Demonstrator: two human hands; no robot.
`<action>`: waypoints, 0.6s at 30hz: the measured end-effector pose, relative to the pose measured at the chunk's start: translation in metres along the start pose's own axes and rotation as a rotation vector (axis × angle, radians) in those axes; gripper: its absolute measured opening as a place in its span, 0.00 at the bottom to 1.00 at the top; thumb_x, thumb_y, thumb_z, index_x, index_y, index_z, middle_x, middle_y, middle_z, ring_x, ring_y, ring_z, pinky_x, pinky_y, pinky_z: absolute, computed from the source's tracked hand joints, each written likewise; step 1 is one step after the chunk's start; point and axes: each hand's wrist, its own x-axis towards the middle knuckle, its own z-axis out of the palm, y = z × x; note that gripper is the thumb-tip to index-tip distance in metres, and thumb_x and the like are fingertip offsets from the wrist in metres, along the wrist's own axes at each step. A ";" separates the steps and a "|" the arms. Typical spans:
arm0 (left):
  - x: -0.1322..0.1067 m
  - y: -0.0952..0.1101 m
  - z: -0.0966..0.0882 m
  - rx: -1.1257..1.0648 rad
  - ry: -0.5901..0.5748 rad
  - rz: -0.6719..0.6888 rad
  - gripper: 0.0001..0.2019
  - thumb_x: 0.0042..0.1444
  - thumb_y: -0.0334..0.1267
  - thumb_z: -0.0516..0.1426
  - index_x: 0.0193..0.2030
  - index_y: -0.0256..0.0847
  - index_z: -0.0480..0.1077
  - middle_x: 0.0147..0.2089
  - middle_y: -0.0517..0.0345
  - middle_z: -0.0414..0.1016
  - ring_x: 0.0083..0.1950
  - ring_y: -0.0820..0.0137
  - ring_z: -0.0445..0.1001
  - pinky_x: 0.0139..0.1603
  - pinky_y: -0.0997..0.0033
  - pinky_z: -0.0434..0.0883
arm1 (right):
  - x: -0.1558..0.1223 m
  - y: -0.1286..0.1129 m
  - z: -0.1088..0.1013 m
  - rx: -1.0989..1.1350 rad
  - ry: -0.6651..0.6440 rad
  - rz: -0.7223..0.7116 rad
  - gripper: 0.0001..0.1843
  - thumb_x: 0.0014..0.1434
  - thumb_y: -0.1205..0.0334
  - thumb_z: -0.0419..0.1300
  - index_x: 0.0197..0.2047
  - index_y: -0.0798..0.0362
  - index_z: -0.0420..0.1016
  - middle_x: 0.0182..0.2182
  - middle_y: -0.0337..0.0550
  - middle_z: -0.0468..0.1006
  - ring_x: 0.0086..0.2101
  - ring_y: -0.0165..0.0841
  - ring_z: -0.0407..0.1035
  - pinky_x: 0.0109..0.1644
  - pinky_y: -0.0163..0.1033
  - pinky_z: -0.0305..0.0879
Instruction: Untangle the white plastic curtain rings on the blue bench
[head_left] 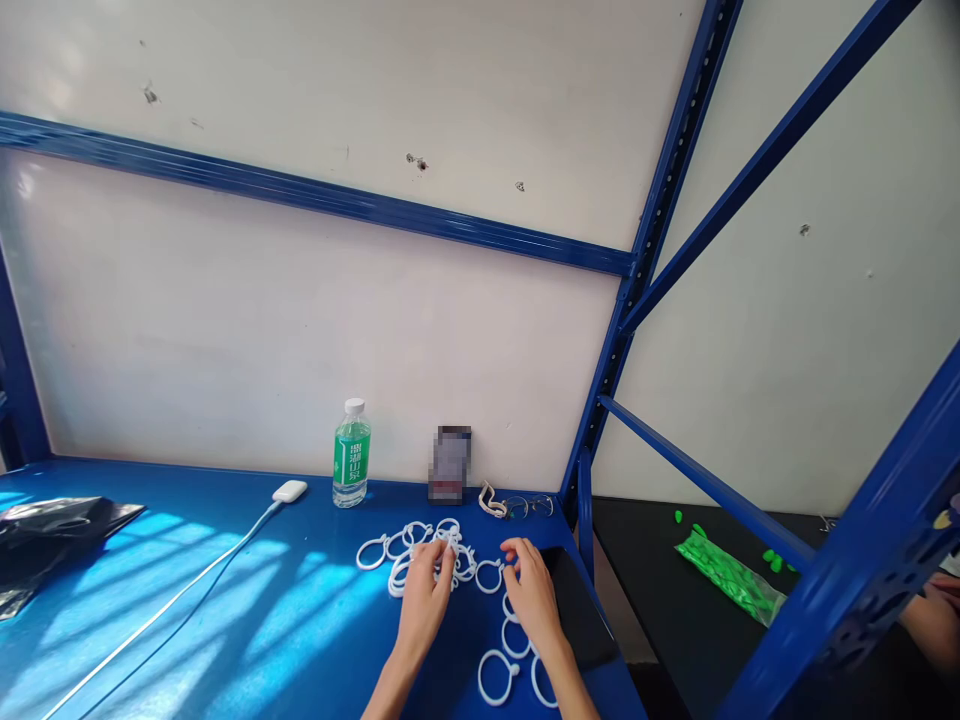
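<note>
My left hand (426,590) is over a pile of white plastic rings (397,576), thumb and fingers pressed together. Whatever is between those fingertips is hidden against the pile. My right hand (532,590) has its fingers curled, with thumb and fingertips at the edge of a single white ring (478,577), just right of the pile. The rings carry small knobs, like curtain rings. Below and partly under my right hand lie several more white rings (481,683) in a loose row. A dark flat tablet or phone (579,610) lies beside my right wrist.
On the blue table (300,640) stand a water bottle (351,455) and a blurred upright box-like object (451,465). Eyeglasses (517,507), a white cable (172,605) and a black bag (56,540) lie about. Past the blue post are green pieces (727,575) and another person's arm (934,620).
</note>
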 end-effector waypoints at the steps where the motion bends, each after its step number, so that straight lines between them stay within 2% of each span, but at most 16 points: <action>1: 0.000 -0.002 -0.001 0.169 0.047 0.111 0.13 0.57 0.45 0.51 0.29 0.41 0.69 0.31 0.55 0.68 0.38 0.61 0.66 0.40 0.64 0.63 | 0.000 0.002 -0.003 -0.132 0.007 0.000 0.14 0.52 0.73 0.49 0.38 0.51 0.70 0.34 0.43 0.71 0.37 0.38 0.66 0.42 0.40 0.57; 3: -0.001 -0.005 -0.003 0.459 0.094 0.279 0.12 0.60 0.40 0.48 0.33 0.40 0.70 0.35 0.51 0.70 0.42 0.58 0.66 0.42 0.61 0.64 | -0.002 0.005 -0.008 -0.334 -0.031 0.017 0.14 0.51 0.76 0.48 0.36 0.51 0.69 0.33 0.43 0.71 0.39 0.40 0.65 0.42 0.41 0.56; 5: -0.001 -0.009 -0.003 0.698 0.118 0.358 0.12 0.61 0.34 0.46 0.35 0.39 0.71 0.38 0.49 0.71 0.44 0.57 0.67 0.41 0.61 0.65 | -0.004 0.008 -0.009 -0.446 -0.113 0.032 0.14 0.49 0.76 0.49 0.35 0.51 0.68 0.33 0.42 0.72 0.40 0.40 0.65 0.41 0.40 0.55; 8: -0.002 -0.013 -0.003 0.993 0.144 0.352 0.14 0.59 0.27 0.45 0.36 0.37 0.72 0.41 0.46 0.71 0.46 0.55 0.68 0.39 0.60 0.66 | -0.007 0.008 -0.008 -0.471 -0.249 0.030 0.15 0.45 0.77 0.50 0.34 0.50 0.67 0.34 0.40 0.72 0.40 0.38 0.65 0.41 0.39 0.53; 10: -0.002 -0.014 -0.003 1.103 0.150 0.333 0.15 0.59 0.25 0.45 0.38 0.36 0.73 0.42 0.46 0.72 0.47 0.54 0.69 0.39 0.60 0.67 | -0.009 0.007 -0.008 -0.455 -0.300 0.026 0.15 0.44 0.77 0.50 0.34 0.50 0.67 0.33 0.39 0.72 0.39 0.37 0.65 0.41 0.38 0.52; 14: -0.002 -0.016 -0.003 1.126 0.162 0.340 0.15 0.58 0.25 0.46 0.41 0.36 0.73 0.43 0.46 0.72 0.48 0.54 0.69 0.41 0.59 0.68 | -0.009 0.007 -0.008 -0.402 -0.337 0.049 0.14 0.44 0.76 0.51 0.32 0.51 0.66 0.29 0.36 0.70 0.37 0.34 0.65 0.40 0.36 0.52; 18: -0.002 -0.014 -0.002 0.942 0.150 0.406 0.12 0.58 0.28 0.48 0.43 0.38 0.71 0.44 0.47 0.70 0.49 0.55 0.68 0.43 0.57 0.68 | -0.007 0.010 -0.007 -0.263 -0.410 0.071 0.13 0.43 0.77 0.52 0.31 0.51 0.66 0.24 0.33 0.69 0.30 0.30 0.65 0.34 0.32 0.51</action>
